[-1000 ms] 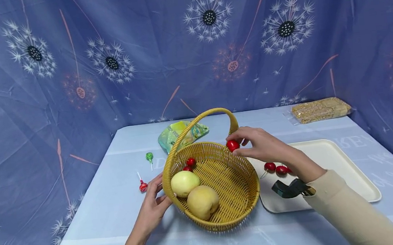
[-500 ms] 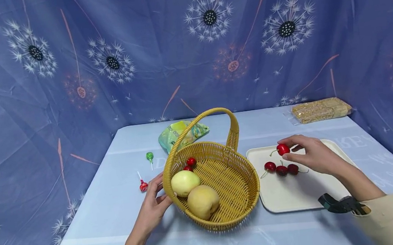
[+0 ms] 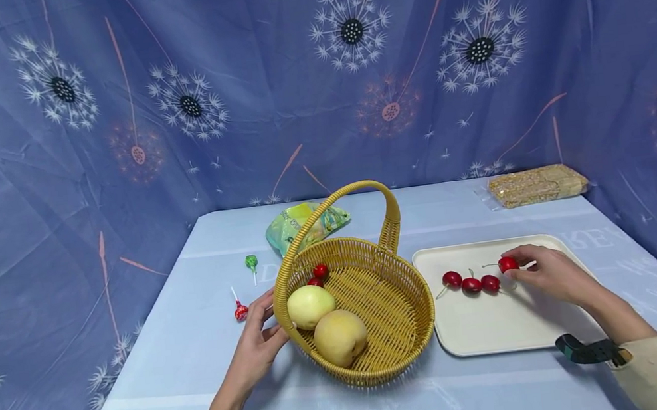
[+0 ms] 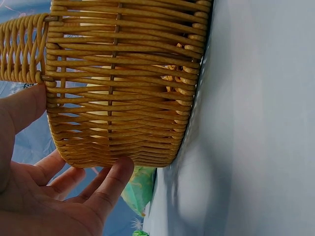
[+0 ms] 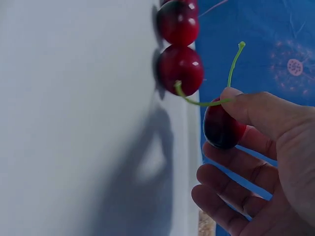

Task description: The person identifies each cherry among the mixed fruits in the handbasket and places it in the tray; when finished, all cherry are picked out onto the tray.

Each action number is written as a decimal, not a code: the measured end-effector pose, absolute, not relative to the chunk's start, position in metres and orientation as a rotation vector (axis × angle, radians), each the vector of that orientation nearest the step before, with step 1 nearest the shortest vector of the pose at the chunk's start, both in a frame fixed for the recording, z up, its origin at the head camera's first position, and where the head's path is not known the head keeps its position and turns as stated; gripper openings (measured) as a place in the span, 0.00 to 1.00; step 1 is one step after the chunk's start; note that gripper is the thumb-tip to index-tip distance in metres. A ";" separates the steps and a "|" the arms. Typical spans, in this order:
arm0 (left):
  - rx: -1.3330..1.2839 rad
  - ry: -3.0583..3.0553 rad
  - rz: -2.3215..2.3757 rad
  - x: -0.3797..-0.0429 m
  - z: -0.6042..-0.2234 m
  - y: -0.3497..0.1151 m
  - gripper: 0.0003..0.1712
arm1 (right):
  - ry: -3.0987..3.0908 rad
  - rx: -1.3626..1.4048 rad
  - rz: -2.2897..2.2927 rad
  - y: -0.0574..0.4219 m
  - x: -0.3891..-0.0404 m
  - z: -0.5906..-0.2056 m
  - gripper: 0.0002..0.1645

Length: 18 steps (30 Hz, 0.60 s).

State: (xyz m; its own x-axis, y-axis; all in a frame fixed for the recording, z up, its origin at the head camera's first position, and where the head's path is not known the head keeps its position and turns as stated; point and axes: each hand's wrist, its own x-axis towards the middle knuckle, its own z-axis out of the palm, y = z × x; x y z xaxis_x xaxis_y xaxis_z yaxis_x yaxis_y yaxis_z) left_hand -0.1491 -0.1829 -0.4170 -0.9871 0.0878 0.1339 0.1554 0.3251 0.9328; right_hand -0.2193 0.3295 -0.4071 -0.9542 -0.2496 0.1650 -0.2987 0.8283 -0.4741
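Observation:
My right hand (image 3: 552,273) pinches a red cherry (image 3: 507,264) between thumb and fingers, close over the right part of the white tray (image 3: 515,325). Its green stem points left. Three dark red cherries (image 3: 471,285) lie in a row on the tray just left of it; in the right wrist view the nearest cherry (image 5: 180,70) has its stem reaching to my thumb. My left hand (image 3: 256,336) touches the left side of the wicker basket (image 3: 376,377), fingers spread along its outer wall, thumb by the handle base. Inside are two red cherries (image 3: 320,272), a pale green fruit (image 3: 310,306) and a yellow fruit (image 3: 340,337).
Left of the basket lie a green lollipop (image 3: 252,262) and a red lollipop (image 3: 241,312). A green snack bag (image 3: 306,224) is behind the basket, whose tall handle (image 3: 362,185) arches up. A clear packet of grain-like food (image 3: 537,185) lies at the back right.
My right hand has moved from the basket's right rim out over the tray, with the cherry still pinched, and has come lower at the right end of the row. My left hand stays.

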 end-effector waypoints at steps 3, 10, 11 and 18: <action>-0.242 -2.501 -1.783 -0.149 -0.417 -0.183 0.33 | -2.946 0.410 0.775 0.332 -0.222 -0.413 0.23; -0.257 -2.495 -1.784 -0.149 -0.418 -0.183 0.32 | -2.971 0.388 0.700 0.334 -0.226 -0.424 0.23; -0.255 -2.496 -1.782 -0.149 -0.418 -0.183 0.32 | -2.977 0.389 0.689 0.333 -0.227 -0.425 0.22; -0.241 -2.506 -1.773 -0.149 -0.418 -0.183 0.32 | -2.978 0.419 0.653 0.330 -0.226 -0.428 0.21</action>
